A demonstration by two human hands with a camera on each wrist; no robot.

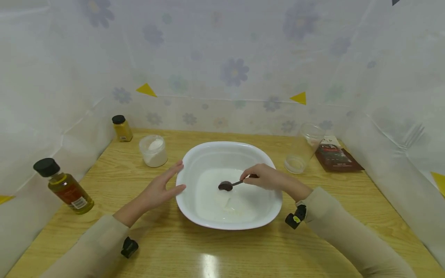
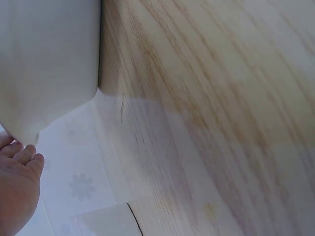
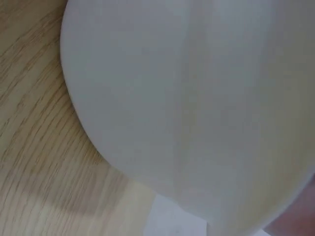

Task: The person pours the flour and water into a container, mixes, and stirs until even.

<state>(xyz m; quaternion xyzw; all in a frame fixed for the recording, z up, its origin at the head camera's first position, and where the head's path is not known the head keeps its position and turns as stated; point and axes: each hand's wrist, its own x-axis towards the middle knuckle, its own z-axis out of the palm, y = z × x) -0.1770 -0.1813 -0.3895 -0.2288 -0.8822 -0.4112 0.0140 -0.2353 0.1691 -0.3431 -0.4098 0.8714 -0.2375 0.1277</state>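
A white oval basin (image 1: 229,146) stands on the table with a smooth white substance (image 1: 208,197) inside; whether it is liquid or powder I cannot tell. My right hand (image 1: 264,177) pinches the handle of a small dark spoon (image 1: 226,186) over the basin. The spoon's bowl is at the white substance, near the basin's middle. At the basin's left rim, my left hand (image 1: 161,188) touches the edge with extended fingers and thumb apart. The left wrist view shows that hand's fingers (image 2: 22,155) against the rim. In the right wrist view the basin's outer wall (image 3: 128,98) hides most of the hand.
Left of the basin is a clear jar (image 1: 154,154) of white powder. Farther left stand a yellow jar (image 1: 122,129) with a black lid and an oil bottle (image 1: 71,193). To the right are a tall clear container (image 1: 301,150) and a dark brown packet (image 1: 337,156).
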